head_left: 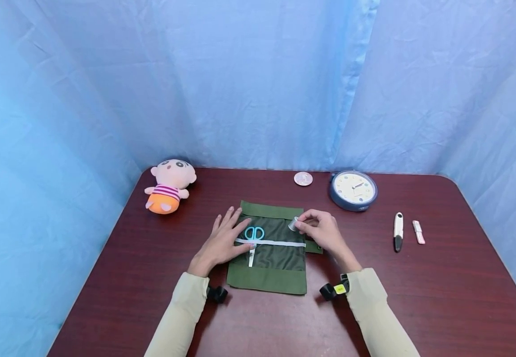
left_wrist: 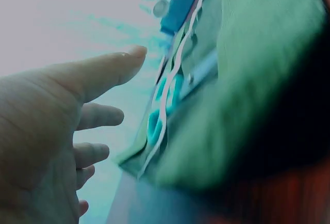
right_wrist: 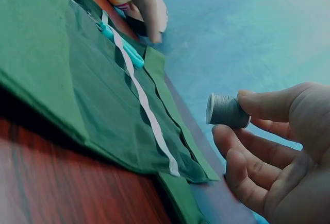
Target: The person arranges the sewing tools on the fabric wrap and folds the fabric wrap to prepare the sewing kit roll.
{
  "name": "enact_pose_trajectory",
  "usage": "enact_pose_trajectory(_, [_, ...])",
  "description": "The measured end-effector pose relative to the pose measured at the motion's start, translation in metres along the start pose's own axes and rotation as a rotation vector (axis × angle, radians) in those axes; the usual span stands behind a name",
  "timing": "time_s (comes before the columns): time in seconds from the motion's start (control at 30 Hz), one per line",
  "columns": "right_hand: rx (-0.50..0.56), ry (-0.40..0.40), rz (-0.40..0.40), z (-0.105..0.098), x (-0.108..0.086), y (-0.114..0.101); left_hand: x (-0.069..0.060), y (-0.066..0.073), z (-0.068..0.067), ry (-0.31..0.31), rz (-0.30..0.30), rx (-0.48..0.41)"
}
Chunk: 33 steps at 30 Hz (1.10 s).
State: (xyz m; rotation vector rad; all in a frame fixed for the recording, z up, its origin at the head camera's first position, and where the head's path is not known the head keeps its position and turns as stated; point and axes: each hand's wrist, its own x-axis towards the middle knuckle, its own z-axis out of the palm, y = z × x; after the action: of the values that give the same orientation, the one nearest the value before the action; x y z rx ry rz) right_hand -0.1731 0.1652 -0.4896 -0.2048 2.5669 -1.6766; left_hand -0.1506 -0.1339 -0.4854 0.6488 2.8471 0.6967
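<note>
A green cloth pouch (head_left: 266,281) lies unfolded on the table, a white elastic band (head_left: 284,243) running across it. Scissors with turquoise handles (head_left: 254,233) are tucked under the band at its left part. My left hand (head_left: 224,240) has its fingers spread over the pouch's left edge, beside the scissors. In my right hand (head_left: 324,232), thumb and fingertips pinch a grey thread spool (head_left: 293,224) over the pouch's upper right part. The right wrist view shows the spool (right_wrist: 227,112) held on its side, apart from the cloth.
A plush doll (head_left: 168,186) is at the back left. A round pinkish-white item (head_left: 303,178) and a blue clock (head_left: 353,190) stand along the back. To the right lie a white-and-black tool (head_left: 398,232) and a small white item (head_left: 418,232).
</note>
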Motion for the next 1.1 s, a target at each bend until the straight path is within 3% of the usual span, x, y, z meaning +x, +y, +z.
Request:
enact_pose_trajectory(0.5, [-0.048, -0.038, -0.02, 0.027, 0.009, -0.005, 0.027, 0.029, 0.011, -0.089, 0.085, 0.031])
enact_pose_trajectory(0.87, [-0.081, -0.049, -0.031, 0.044, 0.01, -0.005, 0.034, 0.029, 0.023, -0.099, 0.088, 0.096])
enact_pose_trajectory(1.1, [-0.12, -0.041, -0.11, 0.051, 0.009, 0.002, 0.034, 0.026, 0.024, -0.079, 0.107, 0.114])
